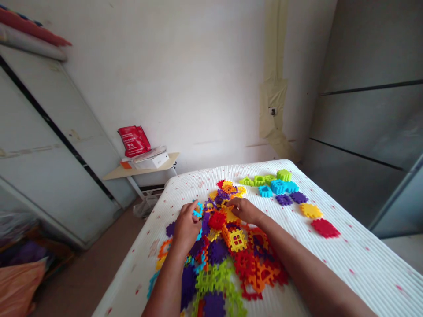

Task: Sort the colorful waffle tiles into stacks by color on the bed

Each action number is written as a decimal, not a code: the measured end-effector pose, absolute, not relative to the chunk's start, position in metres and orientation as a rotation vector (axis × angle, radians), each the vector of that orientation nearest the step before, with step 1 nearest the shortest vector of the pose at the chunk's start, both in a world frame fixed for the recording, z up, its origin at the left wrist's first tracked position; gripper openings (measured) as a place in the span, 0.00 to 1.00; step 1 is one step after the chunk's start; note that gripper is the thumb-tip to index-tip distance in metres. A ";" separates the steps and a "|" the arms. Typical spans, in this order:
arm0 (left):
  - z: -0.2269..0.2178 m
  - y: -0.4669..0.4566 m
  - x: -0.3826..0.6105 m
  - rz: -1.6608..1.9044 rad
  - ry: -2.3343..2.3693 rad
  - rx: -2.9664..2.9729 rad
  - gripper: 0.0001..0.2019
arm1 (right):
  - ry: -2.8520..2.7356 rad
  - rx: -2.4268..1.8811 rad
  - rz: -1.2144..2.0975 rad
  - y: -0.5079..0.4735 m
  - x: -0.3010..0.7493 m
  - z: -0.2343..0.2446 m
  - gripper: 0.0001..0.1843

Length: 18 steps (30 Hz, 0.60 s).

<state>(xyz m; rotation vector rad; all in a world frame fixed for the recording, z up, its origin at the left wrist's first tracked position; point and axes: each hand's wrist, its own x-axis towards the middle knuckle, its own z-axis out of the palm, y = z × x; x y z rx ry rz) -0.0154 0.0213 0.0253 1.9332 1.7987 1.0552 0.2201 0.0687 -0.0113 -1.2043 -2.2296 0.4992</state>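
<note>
Atop a white ribbed mattress (346,259), my left hand (187,226) pinches a small cyan plastic waffle block (198,210); my right hand (244,210) curls half-closed on a heap of multicoloured notched plastic blocks (220,251), any hold I cannot tell. Light, stiff pieces; I'd take the notched rims.
</note>
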 end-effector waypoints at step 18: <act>-0.005 -0.012 0.005 1.830 1.081 0.792 0.36 | -2.201 -1.156 0.589 0.012 0.174 0.037 0.21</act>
